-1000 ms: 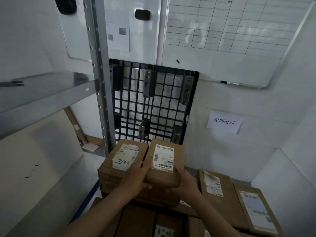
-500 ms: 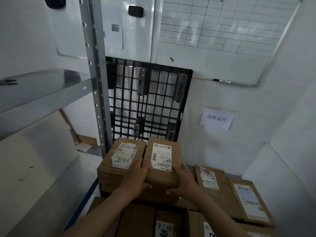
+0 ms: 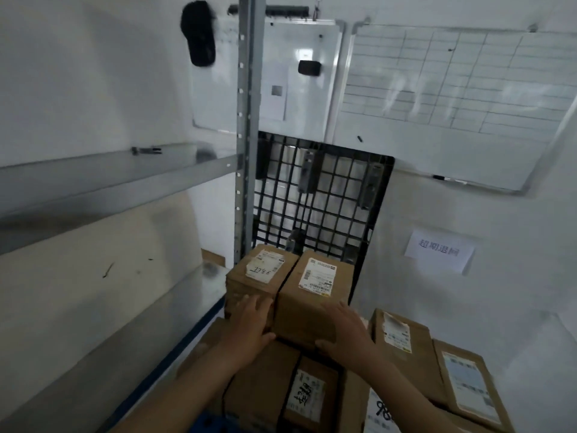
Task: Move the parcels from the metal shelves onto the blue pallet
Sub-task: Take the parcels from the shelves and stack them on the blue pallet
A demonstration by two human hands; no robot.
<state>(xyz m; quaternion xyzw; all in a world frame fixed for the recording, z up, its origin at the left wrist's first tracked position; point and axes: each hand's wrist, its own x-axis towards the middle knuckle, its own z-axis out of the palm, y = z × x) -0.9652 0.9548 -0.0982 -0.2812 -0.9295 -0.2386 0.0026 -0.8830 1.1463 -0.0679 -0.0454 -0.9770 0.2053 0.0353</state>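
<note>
The box (image 3: 315, 303) sits on top of the stack on the blue pallet (image 3: 175, 359), with a hand on either side. The left hand (image 3: 253, 323) lies flat against its left side and the right hand (image 3: 348, 332) flat against its right, thumbs at the lower front edge. The grip looks released: the fingers are straight and spread, pressing the cardboard rather than curling round it.

Just left of the grip a second box (image 3: 260, 276) stands close against the first. Under the grip lie the lower boxes (image 3: 265, 379). The step in hand seems to be seating the box.

To do it well:
- Nudge it square against its neighbour.
- Check that its base rests fully on the layer below the grip, with no overhang to the right.
- Draw both hands straight back so nothing gets dragged.

The metal shelf (image 3: 93, 173) stands well left of the grip.
</note>
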